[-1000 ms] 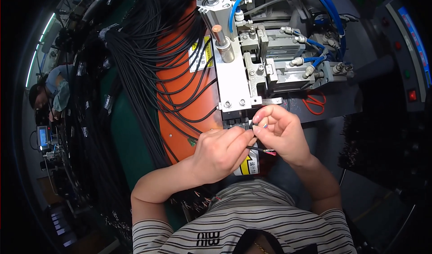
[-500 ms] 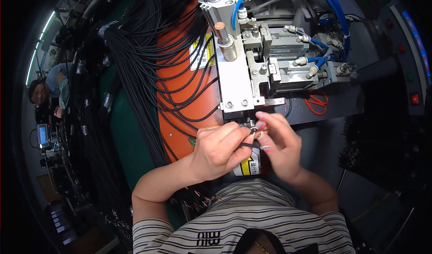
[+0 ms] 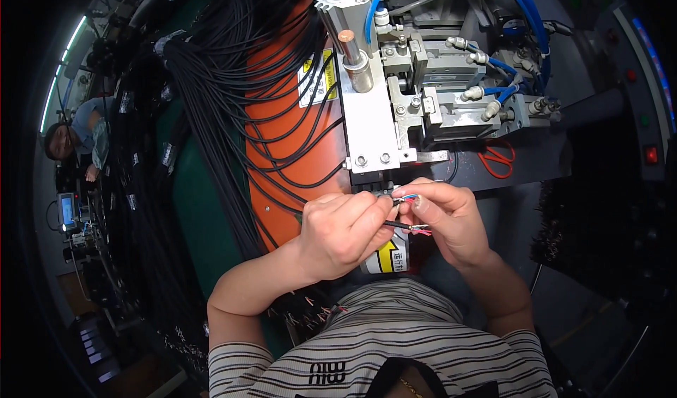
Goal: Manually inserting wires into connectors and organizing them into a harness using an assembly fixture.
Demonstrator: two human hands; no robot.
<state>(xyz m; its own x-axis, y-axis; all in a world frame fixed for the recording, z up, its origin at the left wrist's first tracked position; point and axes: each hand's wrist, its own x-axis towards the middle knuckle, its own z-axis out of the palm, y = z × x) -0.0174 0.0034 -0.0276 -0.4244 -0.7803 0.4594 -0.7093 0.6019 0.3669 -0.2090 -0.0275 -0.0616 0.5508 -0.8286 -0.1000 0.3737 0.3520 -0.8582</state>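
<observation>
My left hand [image 3: 338, 234] is closed around black cables near their stripped ends. From under its fingers sticks one black cable end [image 3: 398, 224], with thin pink and pale wires [image 3: 422, 231] fanning out to the right. Just above, a second cable end shows blue and red wires [image 3: 409, 198]. The thumb and forefinger of my right hand [image 3: 455, 221] pinch these coloured wires, its fingertips close to those of my left. Both hands are in front of the white plate [image 3: 364, 126] of a machine.
A thick bundle of black cables [image 3: 204, 109] drapes over an orange panel [image 3: 296, 140] at left. Pneumatic cylinders [image 3: 451, 70] with blue hoses [image 3: 539, 27] stand behind the plate. Red-handled scissors [image 3: 497, 159] lie at right. Another person [image 3: 88, 133] sits at far left.
My right fingers have closed in from a spread pose onto the coloured wires. The left hand has barely moved and keeps its hold on the cables.
</observation>
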